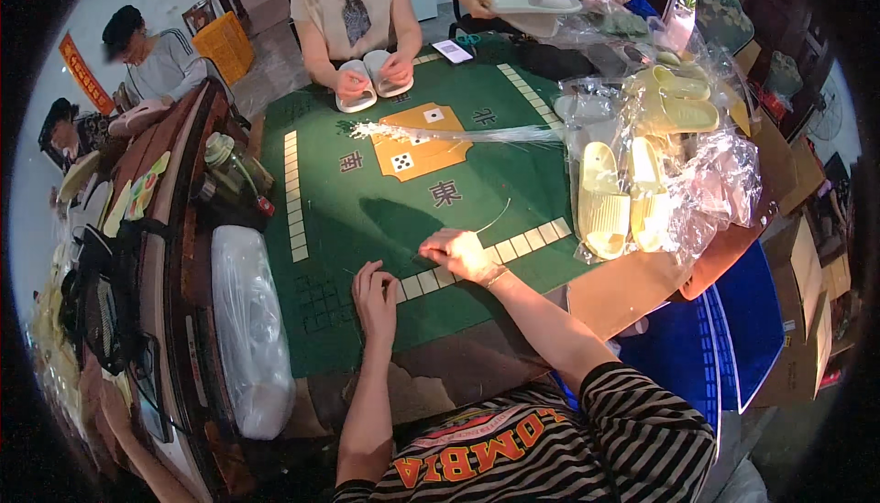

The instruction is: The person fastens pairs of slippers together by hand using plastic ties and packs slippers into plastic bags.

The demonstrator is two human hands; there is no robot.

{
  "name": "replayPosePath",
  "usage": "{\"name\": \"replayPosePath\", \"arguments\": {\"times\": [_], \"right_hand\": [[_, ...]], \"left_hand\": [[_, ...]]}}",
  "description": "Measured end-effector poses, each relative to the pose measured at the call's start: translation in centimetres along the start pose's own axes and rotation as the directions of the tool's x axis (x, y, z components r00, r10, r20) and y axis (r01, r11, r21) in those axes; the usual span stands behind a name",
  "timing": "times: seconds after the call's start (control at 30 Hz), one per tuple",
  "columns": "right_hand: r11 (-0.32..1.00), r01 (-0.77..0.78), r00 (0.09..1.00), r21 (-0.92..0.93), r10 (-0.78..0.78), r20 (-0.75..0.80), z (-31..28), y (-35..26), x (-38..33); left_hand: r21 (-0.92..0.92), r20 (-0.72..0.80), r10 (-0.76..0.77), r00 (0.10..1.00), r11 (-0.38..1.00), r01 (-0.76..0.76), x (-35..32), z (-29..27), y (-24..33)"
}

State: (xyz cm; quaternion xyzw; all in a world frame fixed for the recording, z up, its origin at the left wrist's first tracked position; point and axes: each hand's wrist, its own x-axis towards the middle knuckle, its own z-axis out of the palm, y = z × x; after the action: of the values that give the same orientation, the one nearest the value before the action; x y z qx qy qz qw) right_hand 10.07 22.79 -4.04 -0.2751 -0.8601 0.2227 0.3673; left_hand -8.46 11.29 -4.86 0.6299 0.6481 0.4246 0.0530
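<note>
Green-felted worktop (367, 219): right hand (458, 254) pinches a thin strand (495, 219), left hand (376, 297) rests flat, empty; better to keep that strand taut.

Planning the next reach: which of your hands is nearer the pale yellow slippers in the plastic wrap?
Right. The right hand rests on the green table just left of the yellow slippers; the left hand lies farther left and nearer the body.
</note>
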Motion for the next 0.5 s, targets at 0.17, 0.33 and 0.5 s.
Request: {"name": "replayPosePath", "arguments": {"times": [0.17, 0.33, 0.5], "right_hand": [[0.967, -0.251, 0.936, 0.033, 0.251, -0.248, -0.4, 0.6, 0.0], [0.89, -0.436, 0.827, 0.131, 0.454, -0.331, -2.9, 1.2, 0.8], [0.84, -0.44, 0.805, -0.318, 0.213, -0.553, -6.9, 9.0, 3.9]], "left_hand": [[0.006, -0.005, -0.012, 1.0, 1.0, 0.012, 0.1, 0.1, 0.2], [0.027, -0.006, -0.007, 1.0, 1.0, 0.007, -0.1, -0.1, -0.1], [-0.022, -0.008, -0.037, 0.999, 0.999, 0.037, 0.2, -0.1, 0.0]]}}
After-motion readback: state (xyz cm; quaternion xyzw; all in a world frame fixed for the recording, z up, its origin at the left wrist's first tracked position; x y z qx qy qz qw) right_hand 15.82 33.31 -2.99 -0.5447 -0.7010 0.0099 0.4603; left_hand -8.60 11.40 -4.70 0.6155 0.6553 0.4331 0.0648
